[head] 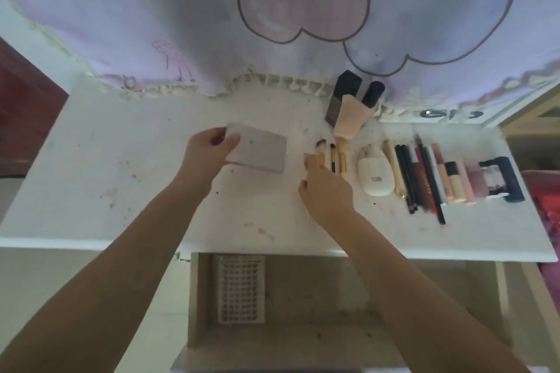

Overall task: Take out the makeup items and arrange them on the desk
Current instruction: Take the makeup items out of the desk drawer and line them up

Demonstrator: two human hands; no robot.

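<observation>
My left hand (209,150) grips the left end of a flat grey palette (260,152), which lies on or just above the white desk (127,179). My right hand (325,188) hovers with its fingers apart beside three small gold-handled brushes (332,157), and its fingertips touch or cover the leftmost one. To the right lie a white oval case (375,174) and a neat row of pencils, liners and tubes (436,179). A dark clip-shaped tool (504,180) ends the row.
A dark bottle (344,98), a black tube (373,94) and a large peach brush (348,123) stand at the desk's back by the hanging curtain (272,24). Below the front edge an open drawer (303,297) holds a white slotted organizer (241,289).
</observation>
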